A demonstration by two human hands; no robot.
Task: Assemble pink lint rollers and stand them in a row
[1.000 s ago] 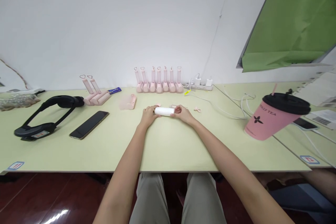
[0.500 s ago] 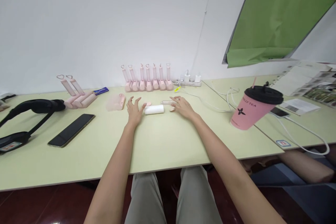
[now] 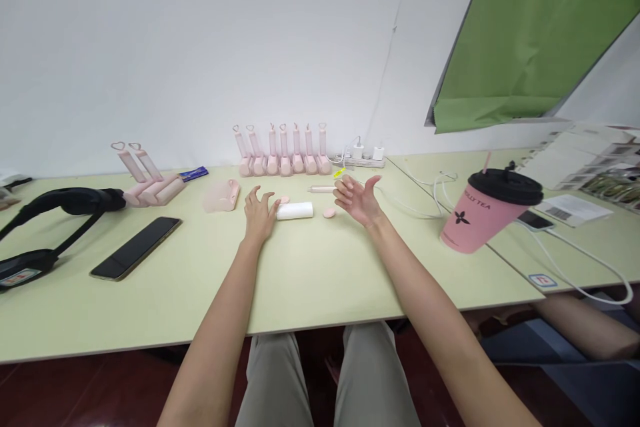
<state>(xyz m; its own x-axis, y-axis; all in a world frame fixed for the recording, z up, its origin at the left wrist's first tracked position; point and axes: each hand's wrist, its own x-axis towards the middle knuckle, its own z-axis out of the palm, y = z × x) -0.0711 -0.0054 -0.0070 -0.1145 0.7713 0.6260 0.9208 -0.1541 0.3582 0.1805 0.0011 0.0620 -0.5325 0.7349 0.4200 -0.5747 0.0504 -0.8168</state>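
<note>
My left hand (image 3: pixel 259 215) rests on the table with its fingers bent and apart, thumb by the left end of a white cylinder (image 3: pixel 296 211). It holds nothing that I can see. A small pink piece (image 3: pixel 284 200) lies just behind the cylinder. My right hand (image 3: pixel 358 201) is raised with the palm turned up, fingers loosely curled and thumb stretched out; nothing is in it. To its left lie a small pink oval piece (image 3: pixel 329 213) and, farther back, a slim clear tube (image 3: pixel 321 189).
Several pink pieces with clear tubes and heart loops (image 3: pixel 284 157) stand by the wall, more at left (image 3: pixel 155 187). Around are a pink case (image 3: pixel 230 195), phone (image 3: pixel 136 248), black headset (image 3: pixel 55 253), pink cup (image 3: pixel 483 213) and power strip (image 3: pixel 367 163). Another person's arm (image 3: pixel 590 327) shows at right.
My right hand has lifted away from the clear tube and pink oval piece and turned palm up. The tube now lies slightly farther back. My left hand has hardly moved.
</note>
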